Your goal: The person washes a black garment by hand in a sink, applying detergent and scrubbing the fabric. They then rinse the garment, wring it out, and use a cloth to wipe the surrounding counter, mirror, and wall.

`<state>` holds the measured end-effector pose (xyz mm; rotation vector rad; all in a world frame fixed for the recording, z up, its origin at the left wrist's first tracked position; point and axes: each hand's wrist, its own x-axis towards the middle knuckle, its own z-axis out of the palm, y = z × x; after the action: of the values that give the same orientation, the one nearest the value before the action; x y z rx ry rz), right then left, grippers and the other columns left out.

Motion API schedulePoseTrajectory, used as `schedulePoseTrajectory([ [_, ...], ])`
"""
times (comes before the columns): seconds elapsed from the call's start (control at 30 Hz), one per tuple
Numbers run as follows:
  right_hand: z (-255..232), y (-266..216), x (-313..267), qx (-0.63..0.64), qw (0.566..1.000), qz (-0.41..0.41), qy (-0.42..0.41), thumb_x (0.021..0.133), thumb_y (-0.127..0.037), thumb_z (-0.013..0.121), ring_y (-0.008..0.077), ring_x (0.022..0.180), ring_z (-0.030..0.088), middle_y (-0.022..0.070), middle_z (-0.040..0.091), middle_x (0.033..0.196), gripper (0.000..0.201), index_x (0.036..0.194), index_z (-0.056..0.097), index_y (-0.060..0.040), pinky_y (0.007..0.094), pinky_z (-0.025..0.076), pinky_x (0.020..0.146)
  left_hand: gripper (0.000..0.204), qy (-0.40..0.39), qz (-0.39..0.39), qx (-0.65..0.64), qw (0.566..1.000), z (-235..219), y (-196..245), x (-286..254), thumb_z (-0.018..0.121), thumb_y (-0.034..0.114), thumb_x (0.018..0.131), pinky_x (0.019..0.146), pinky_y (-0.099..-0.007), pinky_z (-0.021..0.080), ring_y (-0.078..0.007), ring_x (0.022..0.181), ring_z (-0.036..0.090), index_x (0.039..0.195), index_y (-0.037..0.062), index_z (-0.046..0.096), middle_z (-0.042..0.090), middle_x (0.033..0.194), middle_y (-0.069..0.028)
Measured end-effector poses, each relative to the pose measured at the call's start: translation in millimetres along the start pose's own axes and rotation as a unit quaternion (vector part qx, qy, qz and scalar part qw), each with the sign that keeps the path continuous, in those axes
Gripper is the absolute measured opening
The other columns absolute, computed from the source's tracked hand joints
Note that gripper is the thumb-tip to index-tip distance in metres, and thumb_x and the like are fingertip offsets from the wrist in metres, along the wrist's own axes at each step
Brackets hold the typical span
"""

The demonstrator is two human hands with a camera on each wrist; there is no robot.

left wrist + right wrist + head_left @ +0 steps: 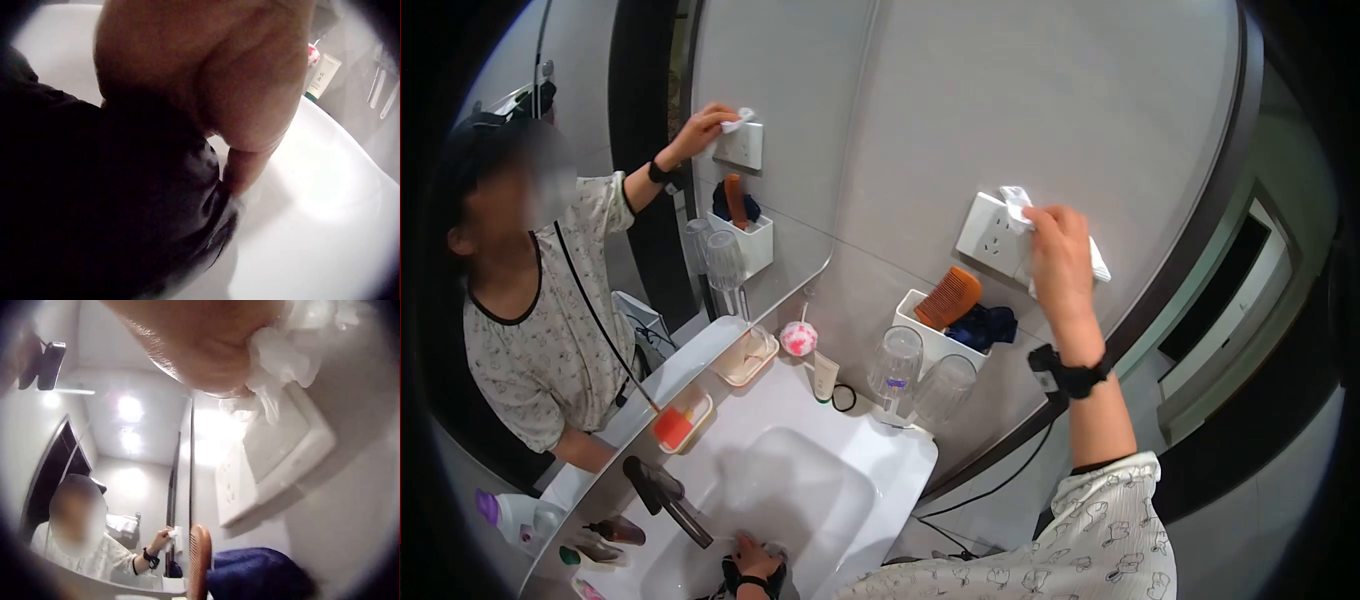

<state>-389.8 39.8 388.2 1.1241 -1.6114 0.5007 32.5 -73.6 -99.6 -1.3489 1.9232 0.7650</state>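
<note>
My right hand [1060, 250] is raised to the wall and pinches a crumpled white wipe [1017, 207] at the upper edge of a white socket plate [990, 240]. More of the wipe sticks out past the back of that hand. In the right wrist view the wipe [284, 359] hangs damp and bunched over the switch panel [275, 437]. Down at the basin's near side is my left hand [752, 562], its thumb pointing downward beside dark, shiny fabric [125, 206]. That fabric hides most of its fingers; I cannot tell whether they grip it.
Below the sockets hangs a white holder [945, 345] with an orange comb [950, 298] and a dark blue bundle [985, 328]. Two clear cups [900, 355] stand upside down beneath. A tube [825, 378], faucet [665, 500] and soap dish [745, 358] surround the white basin [850, 490]. A mirror [790, 60] adjoins.
</note>
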Motion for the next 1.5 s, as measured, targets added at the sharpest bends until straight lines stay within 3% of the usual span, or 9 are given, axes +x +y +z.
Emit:
schedulePoseTrajectory([
  [0.27, 74, -46, 28, -0.002, 0.985, -0.132, -0.111, 0.068, -0.002, 0.054, 0.0258, 0.082, 0.05, 0.0092, 0.054, 0.082, 0.018, 0.085, 0.059, -0.0035, 0.0342, 0.043, 0.071, 0.102, 0.009, 0.0, -0.006, 1.0, 3, 3, -3, 0.054, 0.061, 0.071, 0.107, -0.0465, 0.015, -0.0229, 0.137, -0.001, 0.139, -0.0001, 0.011, -0.004, 0.147, -0.015],
  [0.47, -8, -45, -10, 0.257, 0.957, -0.051, -0.124, 0.078, -0.003, 0.051, 0.0251, 0.097, 0.053, 0.0113, 0.057, 0.098, 0.026, 0.104, 0.057, -0.0022, 0.0331, 0.044, 0.081, 0.097, 0.034, 0.042, -0.045, 0.998, 15, -15, 15, 0.056, 0.058, 0.071, 0.106, -0.0476, 0.016, -0.0246, 0.136, 0.005, 0.138, 0.002, 0.015, 0.003, 0.146, -0.0149],
  [0.6, -50, -19, -68, 0.701, 0.594, 0.375, -0.123, 0.094, -0.019, 0.038, 0.0163, 0.094, 0.058, 0.0111, 0.054, 0.117, 0.036, 0.125, 0.042, 0.0001, 0.0287, 0.049, 0.079, 0.095, 0.037, 0.04, -0.034, 0.998, 19, -14, 16, 0.056, 0.056, 0.072, 0.105, -0.0492, 0.018, -0.0266, 0.136, 0.006, 0.138, 0.0019, 0.015, 0.001, 0.146, -0.0149],
  [0.8, -66, -3, -123, 0.759, 0.422, 0.493, -0.054, 0.092, -0.018, 0.041, 0.0198, 0.1, 0.057, 0.0165, 0.053, 0.119, 0.039, 0.126, 0.04, 0.0028, 0.0295, 0.048, 0.082, 0.097, 0.038, 0.042, -0.01, 0.998, 20, -13, 21, 0.058, 0.054, 0.072, 0.105, -0.0514, 0.016, -0.0298, 0.135, 0.006, 0.138, 0.0003, 0.013, -0.001, 0.146, -0.0164],
  [0.9, -72, -6, -145, 0.735, 0.454, 0.492, -0.106, 0.091, -0.016, 0.042, 0.0197, 0.1, 0.057, 0.0156, 0.054, 0.118, 0.038, 0.124, 0.041, 0.0038, 0.0296, 0.048, 0.083, 0.094, 0.041, 0.053, -0.021, 0.998, 14, -9, 14, 0.057, 0.052, 0.073, 0.106, -0.0504, 0.015, -0.0307, 0.135, 0.006, 0.138, 0.0001, 0.013, 0.0, 0.146, -0.0175],
  [1.1, -24, -28, -259, 0.476, 0.512, 0.23, -0.677, 0.085, -0.02, 0.056, 0.0132, 0.072, 0.054, 0.0044, 0.061, 0.079, 0.025, 0.102, 0.058, -0.0017, 0.0259, 0.042, 0.064, 0.091, 0.062, 0.043, -0.033, 0.997, 17, -6, 16, 0.055, 0.051, 0.074, 0.106, -0.0484, 0.015, -0.0268, 0.136, 0.005, 0.138, 0.0007, 0.014, 0.003, 0.147, -0.0144],
  [1.2, 14, -52, -295, 0.393, 0.558, 0.155, -0.714, 0.084, -0.019, 0.056, 0.0221, 0.083, 0.057, 0.0106, 0.061, 0.094, 0.029, 0.108, 0.056, -0.0025, 0.0309, 0.044, 0.073, 0.088, 0.045, 0.015, -0.016, 0.999, 11, 2, 8, 0.055, 0.049, 0.075, 0.106, -0.0488, 0.016, -0.0259, 0.136, 0.004, 0.138, 0.0027, 0.015, 0.002, 0.147, -0.0138],
  [1.27, 35, -69, -309, 0.438, 0.717, 0.161, -0.518, 0.084, -0.021, 0.055, 0.0326, 0.108, 0.049, 0.0178, 0.05, 0.119, 0.038, 0.117, 0.05, -0.0031, 0.035, 0.039, 0.09, 0.086, 0.048, 0.01, -0.024, 0.999, 7, 5, 5, 0.056, 0.047, 0.075, 0.106, -0.0495, 0.016, -0.0257, 0.136, 0.005, 0.138, 0.0043, 0.017, 0.002, 0.147, -0.0136],
  [1.5, 76, -90, -395, 0.369, 0.736, 0.01, -0.568, 0.084, -0.015, 0.053, 0.0365, 0.126, 0.029, 0.0214, 0.029, 0.137, 0.046, 0.127, 0.042, -0.005, 0.0373, 0.026, 0.104, 0.085, 0.058, 0.027, -0.015, 0.998, 8, 2, 3, 0.057, 0.047, 0.073, 0.106, -0.0487, 0.017, -0.0255, 0.136, 0.008, 0.137, 0.0041, 0.021, 0.003, 0.147, -0.013],
])
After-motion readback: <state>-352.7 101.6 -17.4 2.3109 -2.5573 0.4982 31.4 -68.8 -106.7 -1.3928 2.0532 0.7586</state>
